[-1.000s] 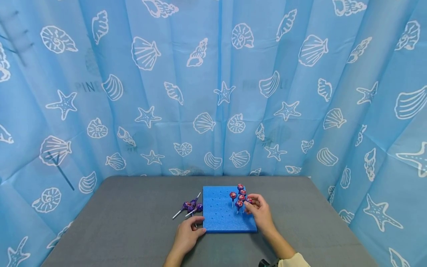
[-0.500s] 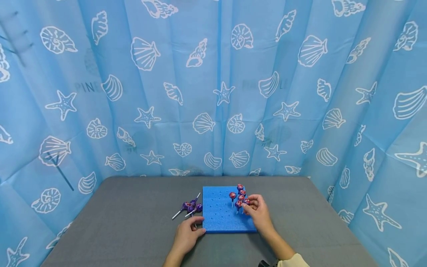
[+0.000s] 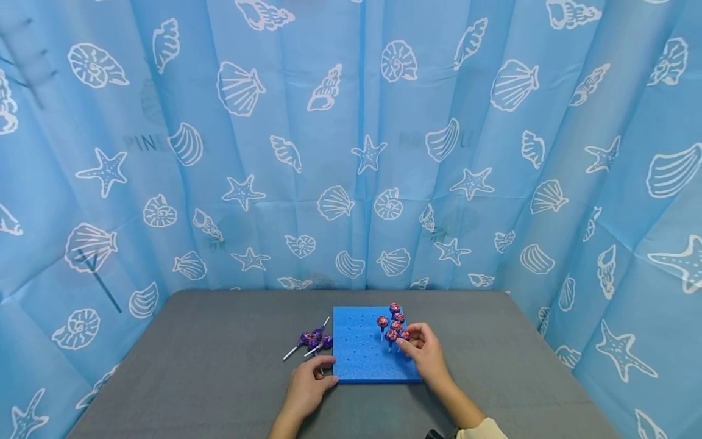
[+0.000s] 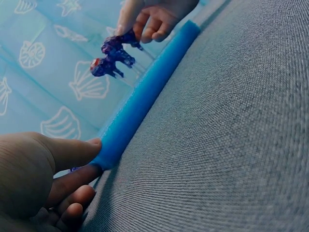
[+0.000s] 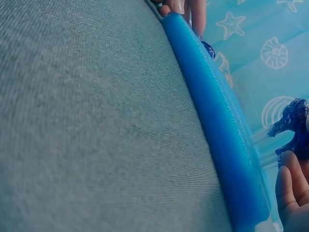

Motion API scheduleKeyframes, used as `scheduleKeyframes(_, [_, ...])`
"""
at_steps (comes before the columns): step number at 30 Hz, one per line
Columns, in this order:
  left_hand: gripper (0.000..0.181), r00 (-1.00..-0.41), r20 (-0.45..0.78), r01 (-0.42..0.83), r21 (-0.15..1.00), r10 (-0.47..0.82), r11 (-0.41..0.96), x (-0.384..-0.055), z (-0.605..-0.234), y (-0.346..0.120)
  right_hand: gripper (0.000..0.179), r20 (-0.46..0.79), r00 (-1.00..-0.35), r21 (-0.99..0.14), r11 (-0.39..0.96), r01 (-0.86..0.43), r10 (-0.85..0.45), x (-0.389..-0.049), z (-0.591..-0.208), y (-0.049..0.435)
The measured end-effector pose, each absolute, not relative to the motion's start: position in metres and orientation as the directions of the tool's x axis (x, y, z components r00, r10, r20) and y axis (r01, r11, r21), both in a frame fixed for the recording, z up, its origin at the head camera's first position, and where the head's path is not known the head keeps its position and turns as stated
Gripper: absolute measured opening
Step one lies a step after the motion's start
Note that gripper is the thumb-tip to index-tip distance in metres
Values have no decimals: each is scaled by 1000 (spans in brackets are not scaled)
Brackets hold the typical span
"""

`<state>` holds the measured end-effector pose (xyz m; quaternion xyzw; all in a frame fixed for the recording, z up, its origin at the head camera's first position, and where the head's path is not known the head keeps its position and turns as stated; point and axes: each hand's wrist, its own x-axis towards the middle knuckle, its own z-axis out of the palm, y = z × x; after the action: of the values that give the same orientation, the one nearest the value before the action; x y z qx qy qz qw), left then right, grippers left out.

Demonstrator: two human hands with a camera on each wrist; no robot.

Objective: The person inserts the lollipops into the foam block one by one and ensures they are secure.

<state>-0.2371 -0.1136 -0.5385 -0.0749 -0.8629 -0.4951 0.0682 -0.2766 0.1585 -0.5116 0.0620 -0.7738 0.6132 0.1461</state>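
A blue foam board [image 3: 366, 369] with rows of small holes lies on the grey table. Several wrapped lollipops [image 3: 382, 321] stand upright on their sticks in its right part. My right hand [image 3: 429, 355] pinches the head of a lollipop [image 3: 404, 335] at the right side of the cluster. In the left wrist view that same hand [image 4: 157, 19] is above the board, its fingertips at the nearest-clustered heads. My left hand [image 3: 307, 384] holds the board's front left corner, thumb [image 4: 79, 152] and index finger on its edges. The right wrist view shows the right fingers [image 5: 285, 186] beside a purple wrapper.
Several loose lollipops [image 3: 314, 339] lie in a pile against the board's left side, their white sticks pointing different ways. Beyond the table's [image 3: 230, 366] back edge hangs a blue curtain [image 3: 351, 152] printed with shells and starfish.
My right hand has shifted slightly left and down with the lollipop it pinches, which now sits closer to its neighbours. The left hand stays at the board's corner.
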Motion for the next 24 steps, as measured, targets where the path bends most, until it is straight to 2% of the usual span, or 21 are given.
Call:
scheduleKeyframes(13, [31,-980,191,194,839,59,508,-238,-539,-113,36,299,-951,-908,331,-257,83,-275,-514,161])
scheduleKeyframes(24, [31,-981,187,191,837,59,512,-237,-538,-113,39,378,-921,-857,412,-310,93,-270,-521,170])
